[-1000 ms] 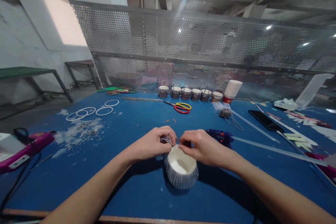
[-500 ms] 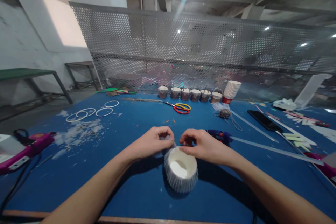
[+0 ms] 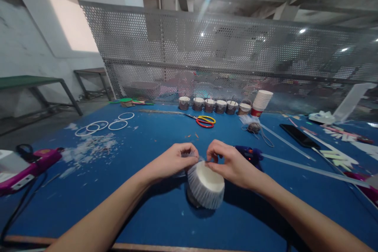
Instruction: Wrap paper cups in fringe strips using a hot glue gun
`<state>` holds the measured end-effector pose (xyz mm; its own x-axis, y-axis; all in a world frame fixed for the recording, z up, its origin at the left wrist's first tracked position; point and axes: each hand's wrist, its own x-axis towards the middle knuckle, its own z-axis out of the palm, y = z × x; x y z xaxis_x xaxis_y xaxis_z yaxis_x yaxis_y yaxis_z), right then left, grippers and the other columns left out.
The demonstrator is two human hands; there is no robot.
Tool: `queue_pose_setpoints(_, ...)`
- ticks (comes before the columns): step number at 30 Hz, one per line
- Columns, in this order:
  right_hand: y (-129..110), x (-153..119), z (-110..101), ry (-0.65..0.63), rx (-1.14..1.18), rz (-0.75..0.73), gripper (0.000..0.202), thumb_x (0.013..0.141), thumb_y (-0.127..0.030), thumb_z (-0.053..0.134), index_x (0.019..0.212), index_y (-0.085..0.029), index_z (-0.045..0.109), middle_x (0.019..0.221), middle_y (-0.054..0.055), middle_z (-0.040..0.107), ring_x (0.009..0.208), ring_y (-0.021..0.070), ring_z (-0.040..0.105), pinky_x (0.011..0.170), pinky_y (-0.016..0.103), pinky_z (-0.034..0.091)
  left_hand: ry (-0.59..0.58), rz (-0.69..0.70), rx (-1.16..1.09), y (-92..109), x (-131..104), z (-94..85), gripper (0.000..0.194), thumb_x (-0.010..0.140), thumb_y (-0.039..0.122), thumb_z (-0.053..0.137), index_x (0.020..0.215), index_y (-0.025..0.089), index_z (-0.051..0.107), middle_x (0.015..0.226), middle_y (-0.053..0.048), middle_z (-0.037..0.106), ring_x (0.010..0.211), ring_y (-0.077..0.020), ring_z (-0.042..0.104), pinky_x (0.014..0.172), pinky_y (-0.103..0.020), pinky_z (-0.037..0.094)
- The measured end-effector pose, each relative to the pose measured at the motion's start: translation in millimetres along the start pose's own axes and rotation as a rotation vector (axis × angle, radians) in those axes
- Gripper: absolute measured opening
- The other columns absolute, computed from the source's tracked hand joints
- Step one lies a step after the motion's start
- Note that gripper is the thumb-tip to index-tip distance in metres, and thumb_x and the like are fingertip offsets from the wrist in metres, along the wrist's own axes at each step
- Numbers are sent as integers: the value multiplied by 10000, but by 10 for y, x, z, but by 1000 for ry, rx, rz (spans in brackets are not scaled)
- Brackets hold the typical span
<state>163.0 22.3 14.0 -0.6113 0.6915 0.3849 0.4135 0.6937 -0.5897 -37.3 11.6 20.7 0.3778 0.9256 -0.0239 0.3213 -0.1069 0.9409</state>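
A paper cup (image 3: 210,177) with a pleated, sheer white trim (image 3: 203,191) around its outside stands tilted on the blue table in front of me. My left hand (image 3: 180,159) is closed at the far left of the rim, its thumb and fingers pinching the loose end of the trim, which bunches under the palm. Across from it, my right hand (image 3: 226,161) pinches the trim at the far edge of the rim with thumb and index finger. Just beyond the right hand lies a dark blue glue gun (image 3: 249,154) with a long clear glue stick in it.
Red-and-yellow-handled scissors (image 3: 205,121) lie mid-table, with a row of several wrapped cups (image 3: 209,105) and a stack of paper cups (image 3: 262,102) behind. White rings (image 3: 117,125) and scraps lie left, near a magenta power strip (image 3: 32,169). A black phone (image 3: 299,136) is at right.
The cup has tipped, so its mouth leans to the right and the dark lower side shows at left. My right hand has shifted slightly up; the left stays almost in place.
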Motion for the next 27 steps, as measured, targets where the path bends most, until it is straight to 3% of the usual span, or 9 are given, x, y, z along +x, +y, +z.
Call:
queue_pose_setpoints(4, -11, -12, 42, 2, -357, -219, 142, 869, -111, 559, 795, -174, 663, 773, 35, 602, 717, 152, 499, 659, 291, 309, -12, -12, -26, -34, 6, 5, 130, 736, 287, 604, 736, 161, 573, 648, 22, 509, 588, -104, 441, 565, -231, 330)
queue_pose_setpoints(9, -103, -27, 11, -63, -519, -273, 140, 855, -142, 608, 780, -192, 715, 758, 41, 621, 689, 152, 482, 637, 313, 254, -2, -17, -19, -32, 5, -1, 130, 726, 285, 611, 723, 159, 578, 621, 28, 506, 566, -99, 432, 549, -229, 321)
queue_pose_setpoints(12, -183, -52, -63, -117, -410, -227, 122, 848, -180, 618, 778, -202, 715, 797, 35, 615, 732, 158, 507, 678, 315, 288, -5, -19, -13, -1, -8, -5, 98, 713, 254, 607, 712, 160, 579, 609, 31, 504, 557, -98, 429, 544, -231, 319)
queue_pose_setpoints(14, -219, -75, -114, -77, -217, -138, 128, 854, -187, 593, 779, -192, 697, 789, 25, 597, 753, 156, 526, 713, 308, 340, -5, -16, -8, 17, -18, -8, 78, 706, 237, 605, 710, 162, 585, 622, 29, 510, 565, -100, 432, 544, -232, 320)
queue_pose_setpoints(18, -206, -140, -146, 41, 64, 153, 77, 831, -204, 573, 793, -170, 631, 801, 23, 600, 726, 143, 533, 671, 264, 420, 1, -10, 16, 32, -27, -15, 59, 690, 228, 601, 706, 172, 591, 642, 22, 534, 582, -110, 451, 545, -233, 326)
queue_pose_setpoints(21, -155, -192, -90, -63, 149, 340, 120, 809, -232, 585, 901, -171, 631, 781, 8, 616, 652, 128, 524, 585, 238, 418, 7, -2, 45, 29, -28, -18, 71, 689, 238, 607, 716, 173, 599, 642, 23, 537, 584, -111, 457, 547, -232, 329)
queue_pose_setpoints(23, -133, -220, -42, -120, 219, 366, 127, 820, -217, 550, 898, -169, 637, 759, 4, 622, 628, 119, 525, 563, 224, 413, 17, -4, 58, 30, -33, -22, 66, 683, 225, 608, 722, 172, 602, 641, 24, 550, 582, -109, 463, 550, -232, 334)
queue_pose_setpoints(27, -136, -263, -6, -81, 260, 304, 131, 806, -164, 517, 841, -172, 642, 774, 8, 644, 652, 120, 545, 582, 218, 432, -11, 14, 17, 53, -62, -37, 92, 660, 165, 602, 751, 173, 606, 713, -1, 621, 656, -127, 534, 627, -252, 390)
